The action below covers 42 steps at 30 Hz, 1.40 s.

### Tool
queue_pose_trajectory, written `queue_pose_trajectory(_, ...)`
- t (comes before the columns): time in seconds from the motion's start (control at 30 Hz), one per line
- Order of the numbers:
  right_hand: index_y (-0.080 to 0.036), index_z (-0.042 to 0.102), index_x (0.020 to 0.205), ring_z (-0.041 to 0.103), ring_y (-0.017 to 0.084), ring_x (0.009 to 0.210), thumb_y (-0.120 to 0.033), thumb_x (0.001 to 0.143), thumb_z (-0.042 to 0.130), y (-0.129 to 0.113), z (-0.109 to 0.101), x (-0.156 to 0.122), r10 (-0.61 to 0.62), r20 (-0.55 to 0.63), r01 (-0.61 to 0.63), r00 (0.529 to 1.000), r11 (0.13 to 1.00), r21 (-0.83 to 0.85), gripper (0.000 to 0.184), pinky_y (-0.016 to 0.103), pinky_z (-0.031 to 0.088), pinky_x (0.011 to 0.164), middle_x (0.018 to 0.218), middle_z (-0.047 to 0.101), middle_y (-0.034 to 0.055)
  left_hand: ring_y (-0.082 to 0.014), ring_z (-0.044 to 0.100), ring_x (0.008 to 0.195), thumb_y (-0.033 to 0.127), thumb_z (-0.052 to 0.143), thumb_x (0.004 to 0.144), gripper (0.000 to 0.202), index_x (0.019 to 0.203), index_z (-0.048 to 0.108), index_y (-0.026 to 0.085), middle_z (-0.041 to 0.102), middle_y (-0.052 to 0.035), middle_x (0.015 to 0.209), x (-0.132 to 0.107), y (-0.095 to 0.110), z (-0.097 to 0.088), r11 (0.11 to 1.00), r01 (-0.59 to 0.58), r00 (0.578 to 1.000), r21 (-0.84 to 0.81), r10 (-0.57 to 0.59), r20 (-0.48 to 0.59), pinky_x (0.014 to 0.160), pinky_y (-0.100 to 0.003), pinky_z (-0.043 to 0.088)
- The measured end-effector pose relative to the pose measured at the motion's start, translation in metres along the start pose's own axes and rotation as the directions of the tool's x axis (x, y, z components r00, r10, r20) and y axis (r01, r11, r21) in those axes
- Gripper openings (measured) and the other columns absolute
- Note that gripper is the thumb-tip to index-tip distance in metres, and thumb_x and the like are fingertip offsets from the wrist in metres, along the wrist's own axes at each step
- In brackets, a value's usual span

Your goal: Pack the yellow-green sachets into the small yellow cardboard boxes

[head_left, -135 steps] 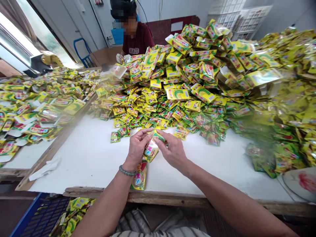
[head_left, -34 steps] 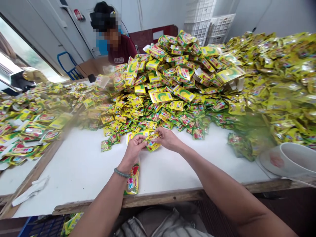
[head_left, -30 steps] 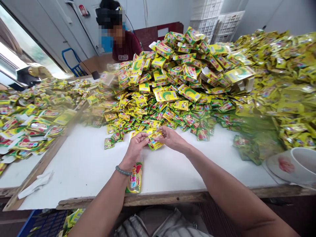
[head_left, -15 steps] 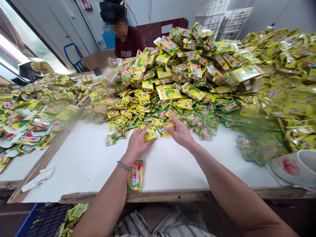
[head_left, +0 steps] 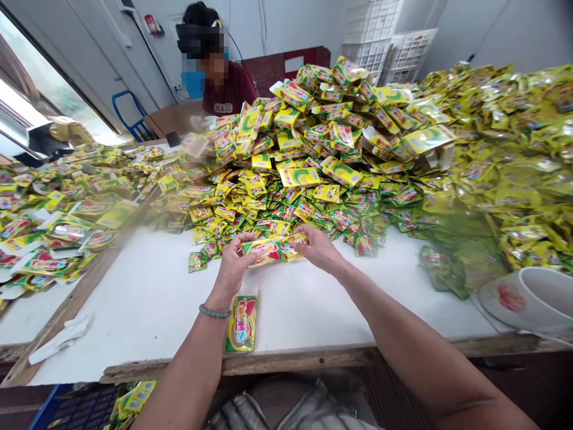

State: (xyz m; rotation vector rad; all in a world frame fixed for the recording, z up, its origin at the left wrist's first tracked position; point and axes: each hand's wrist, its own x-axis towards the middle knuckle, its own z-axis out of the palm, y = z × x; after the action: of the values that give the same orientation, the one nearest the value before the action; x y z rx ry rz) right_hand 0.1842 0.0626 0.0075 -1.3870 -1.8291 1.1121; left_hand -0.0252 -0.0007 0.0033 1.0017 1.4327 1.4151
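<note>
My left hand is closed around a small yellow and green candy box, tilted so its printed fruit face shows. My right hand pinches a yellow candy sachet at the box's right end. Whether the sachet is partly inside the box I cannot tell. A flat candy box printed "TWINS" lies on the white tabletop, near my left wrist. Just beyond both hands spreads a heap of small yellow and green sachets, with filled boxes piled higher behind it.
A white mug with a red flower stands at right, beside more sachets. A wooden strip divides off boxes at left. A person in a dark red shirt is behind the pile. A blue crate sits below.
My left hand has turned the box so its fruit face shows. The sachet in my right hand has come against the box's end. The camera view has shifted slightly.
</note>
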Motion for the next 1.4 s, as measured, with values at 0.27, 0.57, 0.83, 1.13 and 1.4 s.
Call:
queue_pose_trajectory(0.27,-0.023,0.057,0.098,0.037,0.015,0.058,-0.043,0.079,0.062,0.002,0.000,0.004,0.018,-0.121,-0.003,0.993,0.992,0.124,0.028,0.027,0.028,0.056,0.059,0.037,-0.0071,-0.0186,0.069,0.072,0.038,0.093,0.050,0.058,0.100,0.075,0.014,0.077,-0.0057,0.085,-0.005,-0.001,0.007,0.985,0.168,0.986,-0.041,-0.167,0.028,0.071,-0.029,0.054)
queue_pose_trajectory(0.57,-0.022,0.061,0.092,0.041,0.014,0.062,-0.047,0.077,0.067,0.006,-0.003,0.004,-0.111,-0.045,0.116,0.993,0.985,0.125,0.030,0.025,0.031,0.056,0.065,0.047,-0.0044,-0.0181,0.072,0.068,0.030,0.097,0.041,0.057,0.092,0.077,0.013,0.078,-0.0059,0.079,-0.011,0.008,0.016,0.926,0.239,0.969,-0.291,-0.247,0.008,0.070,-0.029,0.058)
queue_pose_trajectory(0.83,-0.021,0.067,0.084,0.044,0.014,0.064,-0.034,0.075,0.068,-0.001,-0.007,0.003,-0.126,0.013,0.125,0.992,0.992,0.014,0.016,0.025,0.031,0.060,0.068,0.053,-0.0028,-0.0182,0.073,0.070,0.029,0.096,0.047,0.051,0.092,0.077,0.014,0.079,-0.0057,0.084,-0.014,0.007,0.019,0.929,0.255,0.966,-0.269,-0.253,0.043,0.071,-0.029,0.058)
queue_pose_trajectory(1.13,-0.020,0.065,0.086,0.040,0.013,0.063,-0.045,0.073,0.070,-0.005,-0.005,0.001,-0.153,-0.042,0.158,0.987,0.972,0.175,0.028,0.025,0.031,0.060,0.065,0.043,-0.0053,-0.0176,0.070,0.072,0.032,0.095,0.049,0.047,0.090,0.079,0.015,0.078,-0.0057,0.086,-0.012,0.003,0.018,0.962,0.264,0.959,-0.073,-0.253,0.124,0.071,-0.028,0.054)
queue_pose_trajectory(1.4,-0.021,0.068,0.095,0.057,0.017,0.073,-0.035,0.082,0.068,-0.009,0.000,-0.004,-0.315,-0.062,0.317,0.947,0.948,0.032,0.019,0.028,0.042,0.071,0.078,0.064,0.0001,-0.0181,0.068,0.071,0.038,0.092,0.054,0.047,0.094,0.079,0.016,0.078,-0.0054,0.086,-0.018,0.008,0.020,0.960,0.278,0.920,0.003,-0.268,0.286,0.067,-0.027,0.052)
